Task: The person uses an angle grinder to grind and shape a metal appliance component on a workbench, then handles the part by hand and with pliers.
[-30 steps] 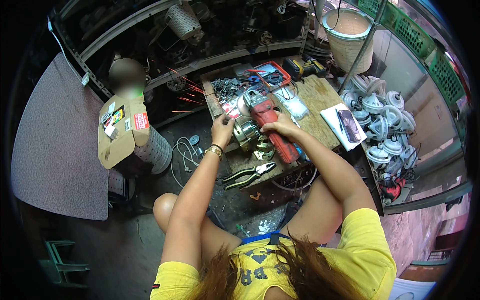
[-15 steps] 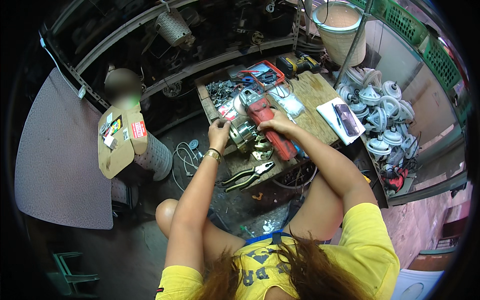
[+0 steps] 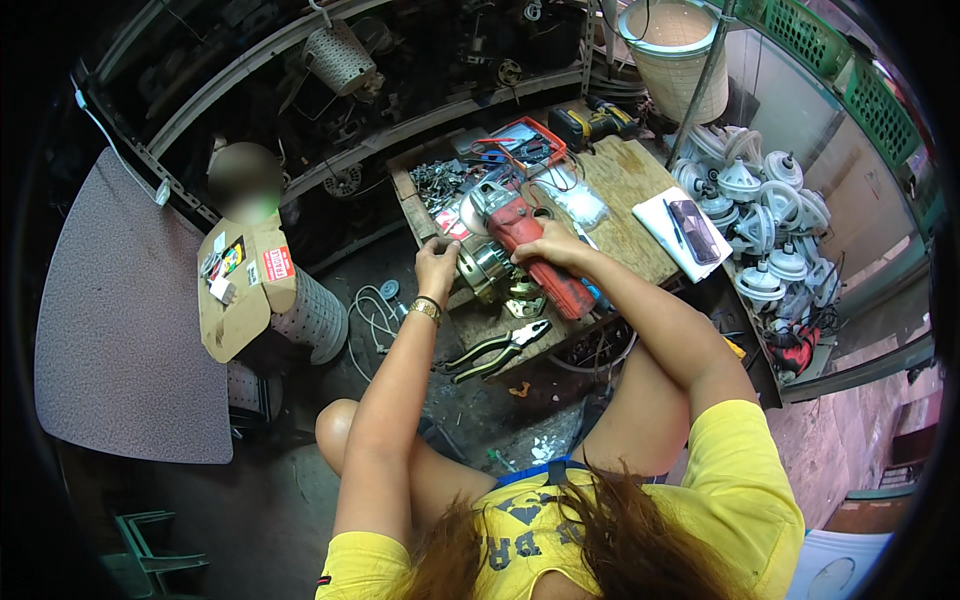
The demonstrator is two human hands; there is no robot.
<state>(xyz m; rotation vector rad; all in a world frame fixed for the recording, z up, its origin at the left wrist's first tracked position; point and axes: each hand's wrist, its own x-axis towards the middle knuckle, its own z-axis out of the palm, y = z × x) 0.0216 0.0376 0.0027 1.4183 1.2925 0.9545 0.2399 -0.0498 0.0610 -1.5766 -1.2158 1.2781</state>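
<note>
My right hand (image 3: 553,249) is wrapped round the body of a red angle grinder (image 3: 516,222). Its disc end tilts up and away, over a shiny round metal motor part (image 3: 484,266). With the fingers of my left hand (image 3: 437,266) I grip the left edge of that part on the wooden bench. Whether the disc touches the metal cannot be made out. Beside the motor part, a gold-coloured metal bracket (image 3: 524,304) lies below the grinder. Combination pliers (image 3: 496,351) with black and yellow-green handles rest at the bench's near edge.
The wooden bench (image 3: 625,190) carries loose screws (image 3: 445,185), an orange-rimmed tray (image 3: 535,140), a yellow-black cordless drill (image 3: 595,122), and a phone (image 3: 693,230) on white paper. White plastic parts (image 3: 765,215) pile up at right. A person sits behind a cardboard box (image 3: 240,310) at left.
The whole view has shifted slightly. Both hands keep their holds, and the grinder stays over the motor part with hardly any visible movement.
</note>
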